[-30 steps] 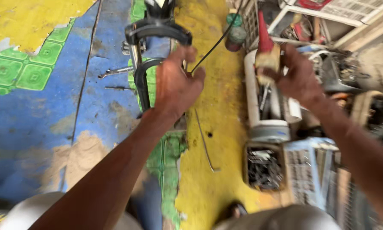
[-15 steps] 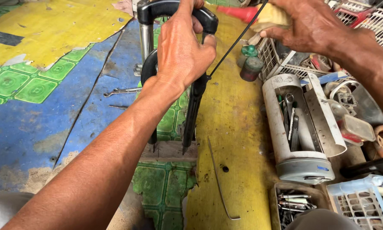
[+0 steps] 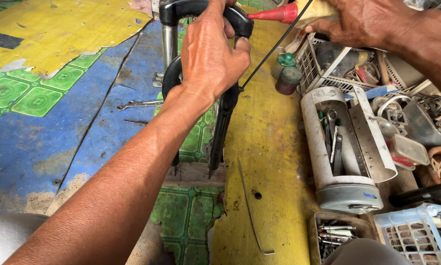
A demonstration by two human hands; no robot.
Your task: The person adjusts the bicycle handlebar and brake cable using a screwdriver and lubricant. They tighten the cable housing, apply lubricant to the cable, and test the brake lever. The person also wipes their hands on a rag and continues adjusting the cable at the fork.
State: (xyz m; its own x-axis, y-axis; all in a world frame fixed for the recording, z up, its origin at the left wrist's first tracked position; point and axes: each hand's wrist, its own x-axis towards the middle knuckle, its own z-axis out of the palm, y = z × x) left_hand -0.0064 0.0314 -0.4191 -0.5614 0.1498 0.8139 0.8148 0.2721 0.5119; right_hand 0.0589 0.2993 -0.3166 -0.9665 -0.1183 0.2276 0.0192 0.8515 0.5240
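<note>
Left hand point(image 3: 210, 59) clamps the black metal bicycle fork point(image 3: 220, 122) upright, steadying it; right hand point(image 3: 363, 24) grips the red-nozzled squeeze bottle point(image 3: 289, 12), tip aimed at the crown.

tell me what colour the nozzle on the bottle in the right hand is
Red nozzle on a yellowish bottle; head view.

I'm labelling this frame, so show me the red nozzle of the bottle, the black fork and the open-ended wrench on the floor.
red nozzle point(image 3: 273, 14), head view, middle of the cone.
black fork point(image 3: 221, 128), head view, right leg below the left hand.
open-ended wrench point(image 3: 138, 104), head view, middle of its shaft.
</note>
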